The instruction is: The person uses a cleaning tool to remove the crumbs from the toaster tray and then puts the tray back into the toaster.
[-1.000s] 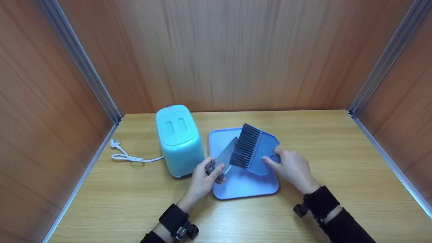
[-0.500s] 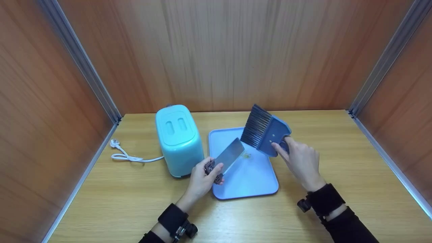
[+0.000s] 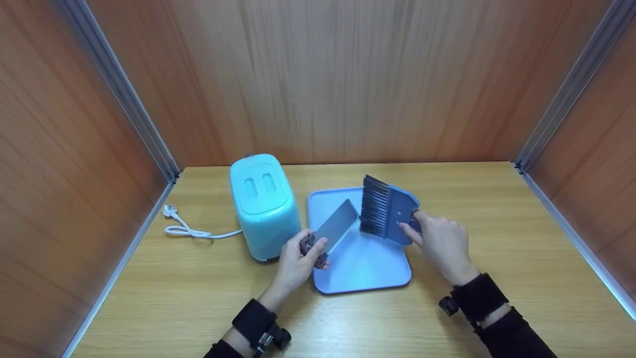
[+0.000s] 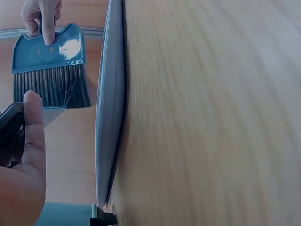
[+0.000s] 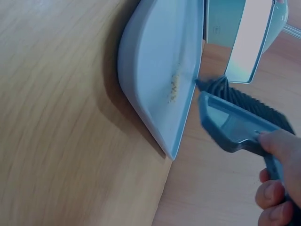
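Observation:
My left hand [image 3: 294, 262] grips the dark brown end of a flat metal crumb tray [image 3: 339, 224], thumb on top, its thin plate tilted over the light blue serving tray [image 3: 367, 273]. The right hand [image 3: 441, 244] holds a blue hand brush [image 3: 399, 215] by its handle. The brush's dark bristles [image 3: 374, 206] are right at the crumb tray's far edge in the head view. Small yellowish crumbs [image 5: 174, 88] lie on the serving tray in the right wrist view; the brush hides that spot from the head camera.
Left of the serving tray stands a turquoise toaster [image 3: 266, 204] with its lid on, close to my left hand. Its white cord and plug [image 3: 184, 231] lie on the wooden table [image 3: 208, 298]. Wooden panels [image 3: 338, 84] enclose the back and sides.
The brush moved off the crumb tray, up and to the right, exposing crumbs on the serving tray, then came back down beside the crumb tray. The left hand stayed nearly still.

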Tool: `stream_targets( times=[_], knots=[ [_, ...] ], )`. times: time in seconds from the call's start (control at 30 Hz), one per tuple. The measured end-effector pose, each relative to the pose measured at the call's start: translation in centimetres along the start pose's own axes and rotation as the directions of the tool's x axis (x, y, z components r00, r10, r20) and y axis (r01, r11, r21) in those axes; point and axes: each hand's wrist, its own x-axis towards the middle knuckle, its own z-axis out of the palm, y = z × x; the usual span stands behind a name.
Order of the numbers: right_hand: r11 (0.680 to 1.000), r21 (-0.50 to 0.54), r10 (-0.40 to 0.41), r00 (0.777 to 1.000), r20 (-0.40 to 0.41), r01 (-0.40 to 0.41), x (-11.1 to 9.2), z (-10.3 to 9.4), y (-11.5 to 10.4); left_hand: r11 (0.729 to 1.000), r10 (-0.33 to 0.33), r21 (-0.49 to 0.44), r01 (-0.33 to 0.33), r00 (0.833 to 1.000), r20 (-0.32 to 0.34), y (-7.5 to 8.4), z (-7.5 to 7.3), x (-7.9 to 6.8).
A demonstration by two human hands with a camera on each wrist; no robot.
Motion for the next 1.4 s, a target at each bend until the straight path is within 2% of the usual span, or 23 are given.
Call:
stream_targets(
  times=[0.17, 0.33, 0.47, 0.63, 0.83, 1.17, 1.27, 1.33, 1.4],
  knots=[
    [0.999, -0.010, 0.050, 0.999, -0.004, -0.050, 0.2, -0.4, 0.5, 1.000, -0.005, -0.003, 0.005, 1.000, 0.001, 0.0, -0.1, 0.0],
    [0.995, 0.058, 0.087, 0.996, -0.017, -0.085, 0.4, -0.7, 0.2, 1.000, -0.014, -0.001, 0.014, 1.000, -0.003, -0.1, -0.1, -0.1],
    [0.995, 0.080, 0.071, 0.996, -0.044, -0.067, 0.4, -0.6, -0.2, 1.000, 0.000, 0.002, 0.000, 1.000, -0.001, -0.1, 0.0, 0.0],
    [0.998, 0.043, 0.043, 0.998, -0.047, -0.041, 0.2, -0.2, -0.3, 1.000, 0.005, 0.008, -0.005, 1.000, 0.001, -0.2, 0.1, 0.0],
    [0.999, 0.020, 0.046, 0.999, 0.021, -0.047, -0.1, 0.0, -0.2, 1.000, 0.002, 0.010, -0.002, 1.000, 0.010, -0.1, 0.0, 0.0],
    [0.989, 0.115, 0.080, 0.988, 0.132, -0.096, 0.3, -1.2, 0.0, 1.000, 0.001, 0.020, -0.001, 1.000, 0.004, -0.2, -0.1, 0.2],
    [0.969, 0.195, 0.107, 0.972, 0.211, -0.149, 0.5, -1.9, 0.4, 1.000, 0.002, 0.024, -0.002, 1.000, -0.004, -0.1, -0.1, 0.3],
    [0.944, 0.273, 0.105, 0.951, 0.291, -0.187, 0.6, -2.1, 0.7, 1.000, 0.002, 0.023, -0.001, 1.000, -0.012, -0.1, -0.1, 0.2],
    [0.913, 0.351, 0.068, 0.923, 0.379, -0.211, 0.6, -2.3, 0.9, 1.000, 0.014, 0.018, -0.014, 1.000, -0.021, 0.0, -0.1, 0.2]
  ],
)
